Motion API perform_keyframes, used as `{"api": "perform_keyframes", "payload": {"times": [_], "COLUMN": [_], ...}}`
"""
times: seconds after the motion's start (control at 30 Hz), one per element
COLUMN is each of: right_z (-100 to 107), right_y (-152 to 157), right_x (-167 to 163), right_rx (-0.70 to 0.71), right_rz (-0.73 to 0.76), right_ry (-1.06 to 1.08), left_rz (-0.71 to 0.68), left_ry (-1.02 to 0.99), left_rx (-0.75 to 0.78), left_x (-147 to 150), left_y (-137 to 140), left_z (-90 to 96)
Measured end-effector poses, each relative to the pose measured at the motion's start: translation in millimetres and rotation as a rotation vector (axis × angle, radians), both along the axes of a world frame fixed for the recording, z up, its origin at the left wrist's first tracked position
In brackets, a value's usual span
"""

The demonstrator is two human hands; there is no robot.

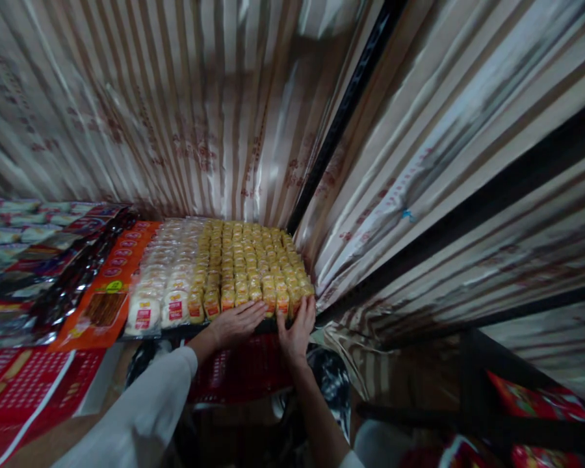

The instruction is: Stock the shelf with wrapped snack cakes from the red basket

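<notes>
Rows of small yellow wrapped snack packs stand packed together at the right end of a shelf. My left hand lies with its fingers stretched out, nearly flat, against the front of the middle rows. At the right front corner, my right hand has thumb and fingers apart, touching the end packs. Neither hand appears to hold a pack. To the left of the yellow rows are clear-wrapped white round buns with pink labels.
Left of the buns lie an orange snack bag and dark shiny packets. A red basket sits under the shelf edge. Striped plastic sheeting hangs behind, with a black metal post at the corner. Red packages are at lower right.
</notes>
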State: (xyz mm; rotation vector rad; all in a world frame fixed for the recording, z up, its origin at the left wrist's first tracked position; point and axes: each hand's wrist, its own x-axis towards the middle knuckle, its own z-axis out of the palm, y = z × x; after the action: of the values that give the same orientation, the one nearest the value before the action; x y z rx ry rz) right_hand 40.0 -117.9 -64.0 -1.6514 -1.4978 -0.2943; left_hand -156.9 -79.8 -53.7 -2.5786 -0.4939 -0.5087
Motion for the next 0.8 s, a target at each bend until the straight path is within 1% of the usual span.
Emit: {"api": "perform_keyframes", "payload": {"times": [0.07,0.13,0.27,0.4,0.47,0.57,0.67,0.8], "right_z": [0,-2,-11,-14,-13,-13,-17,-28], "right_y": [-7,-15,-24,-24,-25,-32,-42,-58], "right_x": [-3,-7,-15,-20,-22,-22,-22,-28], "right_rx": [0.044,0.057,-0.015,-0.051,-0.043,-0.032,-0.041,-0.044], "right_rz": [0.024,0.071,0.196,0.222,0.233,0.256,0.274,0.268], "right_ry": [-0.041,-0.08,-0.165,-0.201,-0.19,-0.169,-0.172,-0.152], "left_rz": [-0.012,-0.024,-0.056,-0.066,-0.033,0.015,0.076,0.241], "left_ry": [0.0,0.007,-0.005,-0.039,-0.058,-0.11,-0.198,-0.364], "left_rx": [0.002,-0.022,-0.098,-0.104,-0.085,-0.079,-0.129,-0.225], "left_x": [-2,-2,-2,-4,-7,-10,-12,-19], "left_y": [0,-1,0,1,-2,-15,-37,-68], "left_z": [-0.1,-2.4,-8.5,-6.4,-3.0,-0.4,-3.7,-9.1]}}
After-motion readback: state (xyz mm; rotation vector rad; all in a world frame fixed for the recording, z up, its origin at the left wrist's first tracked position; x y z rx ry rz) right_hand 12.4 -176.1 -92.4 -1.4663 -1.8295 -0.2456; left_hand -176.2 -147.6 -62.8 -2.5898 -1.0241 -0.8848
